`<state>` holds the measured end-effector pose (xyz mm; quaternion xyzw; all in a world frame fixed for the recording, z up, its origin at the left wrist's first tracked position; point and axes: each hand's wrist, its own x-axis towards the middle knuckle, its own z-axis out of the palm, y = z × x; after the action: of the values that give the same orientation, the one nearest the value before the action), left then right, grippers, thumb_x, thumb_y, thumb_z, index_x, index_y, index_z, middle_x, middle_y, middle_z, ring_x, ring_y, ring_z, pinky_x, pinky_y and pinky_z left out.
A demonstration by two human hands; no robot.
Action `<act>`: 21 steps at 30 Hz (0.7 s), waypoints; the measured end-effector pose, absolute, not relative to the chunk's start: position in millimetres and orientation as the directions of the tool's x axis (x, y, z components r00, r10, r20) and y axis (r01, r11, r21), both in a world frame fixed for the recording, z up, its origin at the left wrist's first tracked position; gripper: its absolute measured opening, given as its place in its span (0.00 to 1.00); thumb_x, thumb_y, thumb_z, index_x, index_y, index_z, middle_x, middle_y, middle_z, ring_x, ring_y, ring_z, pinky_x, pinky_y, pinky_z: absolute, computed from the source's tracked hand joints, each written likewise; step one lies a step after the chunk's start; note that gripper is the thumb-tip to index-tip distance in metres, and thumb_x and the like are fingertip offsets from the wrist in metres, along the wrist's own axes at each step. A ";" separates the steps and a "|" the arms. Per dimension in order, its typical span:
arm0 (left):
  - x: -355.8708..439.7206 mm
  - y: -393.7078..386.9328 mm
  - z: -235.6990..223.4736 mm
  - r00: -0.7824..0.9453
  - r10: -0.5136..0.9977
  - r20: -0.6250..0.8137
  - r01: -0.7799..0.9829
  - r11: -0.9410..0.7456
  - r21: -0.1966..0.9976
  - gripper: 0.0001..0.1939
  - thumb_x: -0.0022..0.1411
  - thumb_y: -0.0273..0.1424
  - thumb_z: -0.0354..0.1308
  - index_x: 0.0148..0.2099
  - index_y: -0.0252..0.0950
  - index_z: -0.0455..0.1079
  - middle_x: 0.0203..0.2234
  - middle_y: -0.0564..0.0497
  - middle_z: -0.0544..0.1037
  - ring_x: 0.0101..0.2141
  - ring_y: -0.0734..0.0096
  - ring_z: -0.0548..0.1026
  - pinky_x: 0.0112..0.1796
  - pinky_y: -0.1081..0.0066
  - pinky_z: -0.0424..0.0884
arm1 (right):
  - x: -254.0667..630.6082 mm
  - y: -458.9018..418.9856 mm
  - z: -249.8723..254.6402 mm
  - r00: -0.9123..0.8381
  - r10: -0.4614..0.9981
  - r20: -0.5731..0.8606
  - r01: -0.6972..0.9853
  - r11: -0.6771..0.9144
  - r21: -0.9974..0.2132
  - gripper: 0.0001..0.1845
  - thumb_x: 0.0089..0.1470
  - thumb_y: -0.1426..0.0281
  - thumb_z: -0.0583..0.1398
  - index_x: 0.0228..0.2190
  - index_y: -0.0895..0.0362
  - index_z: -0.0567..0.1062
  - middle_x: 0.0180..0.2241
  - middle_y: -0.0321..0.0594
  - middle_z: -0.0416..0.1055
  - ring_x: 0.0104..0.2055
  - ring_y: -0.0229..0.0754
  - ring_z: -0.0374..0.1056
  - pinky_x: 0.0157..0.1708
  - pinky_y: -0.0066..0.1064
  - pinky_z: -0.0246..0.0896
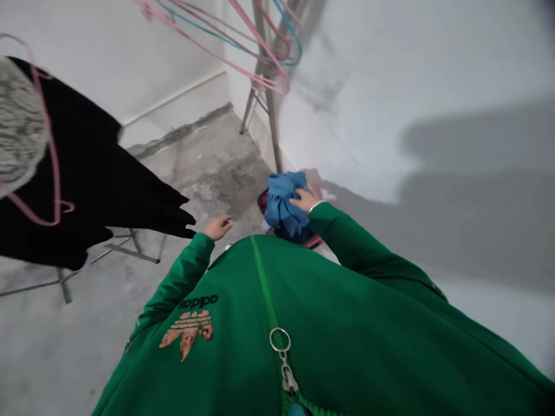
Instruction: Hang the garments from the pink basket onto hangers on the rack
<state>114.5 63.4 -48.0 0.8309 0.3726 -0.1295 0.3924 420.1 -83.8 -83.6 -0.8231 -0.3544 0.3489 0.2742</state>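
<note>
My right hand is closed on a bunched blue garment. Under that garment is a heap of dark and reddish items, perhaps in a basin; the blue fabric and my jacket hide most of it. My left hand hangs to the left over the concrete floor, fingers loosely bent and apart, holding nothing. Near its wrist are the ragged-looking lower ends of a black garment, which hangs at the left with a pink hanger and a grey patterned piece beside it.
Several pink and blue hangers hang from a metal rack ahead, near the wall corner. Thin metal legs stand on the floor below the black garment. A white wall rises close on the right.
</note>
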 end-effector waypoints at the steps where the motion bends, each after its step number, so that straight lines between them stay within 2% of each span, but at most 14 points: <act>1: 99.8 62.4 -38.1 0.666 0.535 -0.520 0.740 -0.390 0.548 0.21 0.61 0.39 0.52 0.51 0.32 0.71 0.44 0.38 0.78 0.44 0.54 0.77 0.45 0.58 0.73 | 414.0 -81.8 -92.0 0.460 0.777 -0.431 0.413 -0.616 -0.670 0.19 0.49 0.75 0.62 0.45 0.67 0.73 0.46 0.56 0.73 0.51 0.49 0.68 0.57 0.40 0.58; 4: 50.7 55.0 5.5 0.627 0.558 -0.543 0.767 -0.321 0.556 0.21 0.59 0.42 0.54 0.49 0.35 0.72 0.41 0.41 0.80 0.39 0.58 0.78 0.38 0.64 0.76 | 390.4 -67.5 -111.2 0.248 0.821 -0.514 0.504 -0.562 -0.655 0.12 0.51 0.75 0.58 0.38 0.64 0.75 0.37 0.51 0.77 0.41 0.45 0.73 0.49 0.36 0.64; 6: 14.5 47.0 46.2 0.655 0.575 -0.491 0.720 -0.277 0.636 0.21 0.59 0.46 0.55 0.48 0.38 0.73 0.39 0.44 0.80 0.35 0.63 0.79 0.32 0.69 0.75 | 372.4 -51.6 -119.1 0.090 0.847 -0.524 0.560 -0.478 -0.676 0.10 0.53 0.74 0.56 0.36 0.64 0.76 0.32 0.50 0.77 0.34 0.44 0.73 0.43 0.35 0.68; 7: -3.8 42.9 69.1 0.698 0.589 -0.407 0.639 -0.256 0.726 0.21 0.60 0.47 0.54 0.47 0.38 0.73 0.38 0.44 0.80 0.33 0.65 0.79 0.28 0.70 0.74 | 363.4 -42.4 -121.2 0.019 0.857 -0.515 0.584 -0.428 -0.689 0.10 0.53 0.74 0.56 0.34 0.64 0.76 0.33 0.50 0.78 0.34 0.44 0.74 0.43 0.34 0.68; 8: -21.5 39.9 92.7 0.685 0.693 -0.226 0.533 -0.264 0.804 0.21 0.61 0.48 0.53 0.46 0.37 0.73 0.36 0.44 0.80 0.30 0.66 0.78 0.24 0.71 0.72 | 354.5 -32.5 -121.6 -0.044 0.863 -0.503 0.604 -0.378 -0.702 0.10 0.53 0.74 0.56 0.34 0.63 0.76 0.33 0.50 0.78 0.34 0.44 0.74 0.42 0.34 0.68; 10: -53.9 41.1 138.0 0.435 0.866 0.247 0.343 -0.413 0.844 0.17 0.62 0.46 0.54 0.42 0.38 0.73 0.31 0.46 0.79 0.24 0.70 0.75 0.18 0.72 0.65 | 337.3 -11.7 -117.3 -0.147 0.870 -0.472 0.630 -0.285 -0.722 0.10 0.53 0.73 0.56 0.35 0.62 0.76 0.35 0.48 0.78 0.36 0.44 0.74 0.42 0.34 0.69; 11: -68.0 47.2 157.5 0.235 0.851 0.470 0.284 -0.523 0.804 0.15 0.63 0.43 0.54 0.40 0.38 0.73 0.28 0.48 0.78 0.21 0.73 0.72 0.17 0.71 0.63 | 328.9 -0.9 -112.7 -0.189 0.870 -0.456 0.637 -0.245 -0.731 0.12 0.53 0.72 0.55 0.36 0.62 0.76 0.36 0.48 0.78 0.38 0.44 0.74 0.43 0.34 0.69; 12: -80.6 57.4 173.6 0.022 0.763 0.646 0.256 -0.628 0.735 0.12 0.63 0.41 0.54 0.38 0.39 0.72 0.25 0.51 0.77 0.20 0.75 0.70 0.18 0.71 0.61 | 320.7 10.0 -106.7 -0.230 0.868 -0.439 0.639 -0.206 -0.741 0.13 0.53 0.71 0.55 0.39 0.62 0.76 0.37 0.49 0.78 0.39 0.45 0.75 0.44 0.34 0.70; 13: -91.5 71.6 185.7 -0.161 0.635 0.756 0.278 -0.705 0.652 0.09 0.62 0.38 0.55 0.35 0.38 0.72 0.23 0.53 0.75 0.20 0.76 0.70 0.19 0.72 0.60 | 312.7 21.0 -99.5 -0.268 0.866 -0.422 0.638 -0.168 -0.751 0.15 0.54 0.71 0.56 0.41 0.62 0.76 0.39 0.50 0.78 0.41 0.45 0.75 0.45 0.35 0.70; 14: -100.6 88.9 193.5 -0.255 0.547 0.797 0.363 -0.710 0.604 0.09 0.62 0.37 0.56 0.35 0.37 0.71 0.24 0.53 0.75 0.24 0.75 0.73 0.22 0.71 0.60 | 304.7 32.0 -91.3 -0.306 0.863 -0.402 0.634 -0.131 -0.762 0.16 0.54 0.70 0.56 0.43 0.63 0.75 0.41 0.51 0.77 0.43 0.46 0.74 0.46 0.35 0.69; 15: -107.7 108.5 197.1 -0.238 0.565 0.790 0.452 -0.656 0.604 0.10 0.61 0.38 0.57 0.38 0.37 0.72 0.29 0.51 0.78 0.33 0.70 0.76 0.27 0.67 0.63 | 296.7 42.9 -82.4 -0.342 0.858 -0.383 0.626 -0.096 -0.774 0.17 0.54 0.69 0.57 0.44 0.63 0.75 0.44 0.52 0.76 0.45 0.47 0.74 0.47 0.36 0.69; 17: -115.5 149.6 194.9 -0.139 0.713 0.687 0.504 -0.546 0.669 0.21 0.61 0.44 0.57 0.50 0.35 0.68 0.45 0.46 0.77 0.51 0.61 0.73 0.37 0.60 0.66 | 280.4 63.6 -62.3 -0.404 0.847 -0.345 0.609 -0.033 -0.793 0.19 0.55 0.68 0.57 0.47 0.62 0.74 0.46 0.53 0.75 0.47 0.47 0.73 0.49 0.37 0.69; 19: -115.3 185.7 186.7 -0.030 0.855 0.518 0.457 -0.449 0.768 0.33 0.57 0.51 0.57 0.59 0.37 0.60 0.55 0.44 0.71 0.57 0.60 0.67 0.47 0.57 0.67 | 263.5 82.2 -38.9 -0.459 0.842 -0.283 0.564 0.030 -0.825 0.20 0.56 0.67 0.56 0.49 0.61 0.73 0.47 0.53 0.75 0.47 0.47 0.73 0.49 0.38 0.69; 21: -108.7 210.9 179.7 0.068 0.908 0.413 0.430 -0.401 0.809 0.38 0.54 0.53 0.58 0.60 0.35 0.57 0.56 0.43 0.70 0.56 0.60 0.67 0.50 0.57 0.68 | 245.8 98.2 -12.2 -0.510 0.843 -0.169 0.475 0.113 -0.873 0.21 0.57 0.66 0.54 0.50 0.60 0.71 0.48 0.53 0.73 0.45 0.46 0.74 0.48 0.40 0.70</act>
<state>-108.7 210.9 179.7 0.6867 0.4869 0.4783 0.2501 245.8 98.2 -12.2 -0.4568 -0.7213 0.4847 0.1900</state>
